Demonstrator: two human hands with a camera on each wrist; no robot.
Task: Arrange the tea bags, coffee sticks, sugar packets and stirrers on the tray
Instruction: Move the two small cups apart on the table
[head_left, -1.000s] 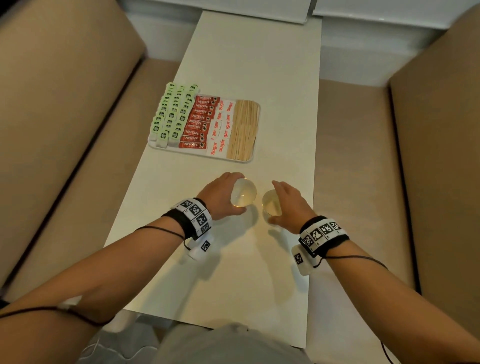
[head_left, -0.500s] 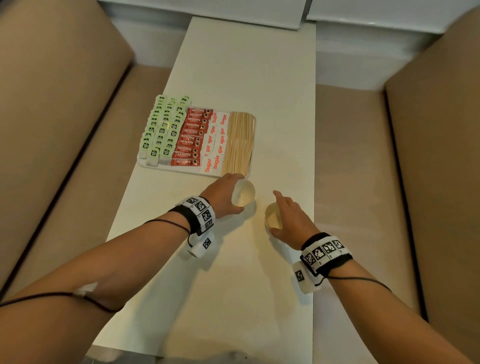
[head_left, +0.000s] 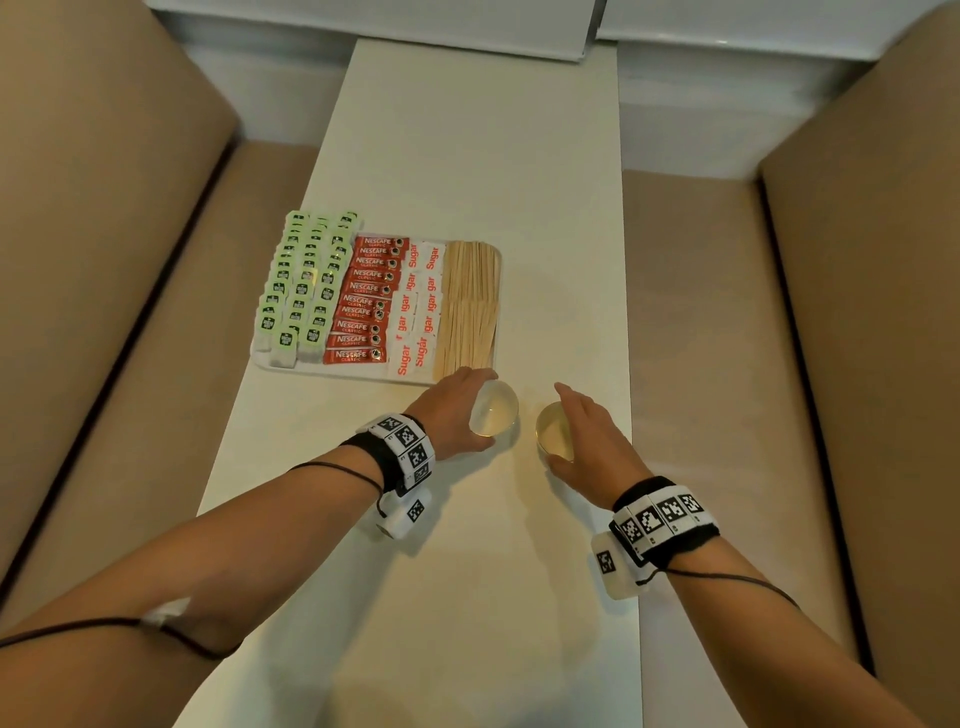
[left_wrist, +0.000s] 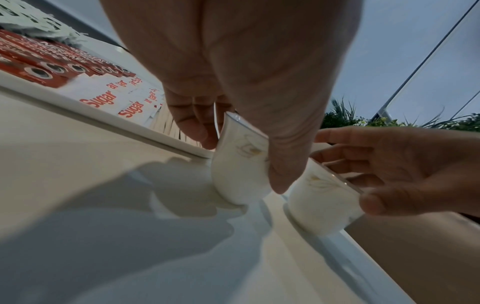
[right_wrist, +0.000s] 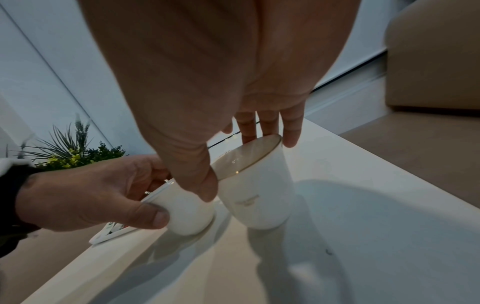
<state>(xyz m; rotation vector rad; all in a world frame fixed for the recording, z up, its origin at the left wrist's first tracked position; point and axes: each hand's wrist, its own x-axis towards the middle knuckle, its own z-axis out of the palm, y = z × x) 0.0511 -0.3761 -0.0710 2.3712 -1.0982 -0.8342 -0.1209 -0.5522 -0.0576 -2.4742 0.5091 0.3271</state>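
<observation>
A white tray (head_left: 363, 375) sits on the left of the table. It holds rows of green tea bags (head_left: 306, 280), red coffee sticks (head_left: 366, 301), white sugar packets (head_left: 418, 312) and wooden stirrers (head_left: 470, 306). Just in front of the tray's near right corner my left hand (head_left: 452, 410) grips a small white cup (head_left: 493, 413) round its side. My right hand (head_left: 592, 436) holds a second white cup (head_left: 555, 431) beside it, thumb on the near wall and fingers behind the rim. Both cups (left_wrist: 239, 174) (right_wrist: 259, 201) look empty and stand on the table.
The long white table (head_left: 467, 597) runs between two tan sofa seats (head_left: 130, 364) (head_left: 727, 338). A white sill and window lie past its far end. Green plants (right_wrist: 70, 152) show outside in the wrist views.
Both hands have slid their cups a little forward, so the left cup now sits close to the tray's near right corner. The head view has tilted down slightly.
</observation>
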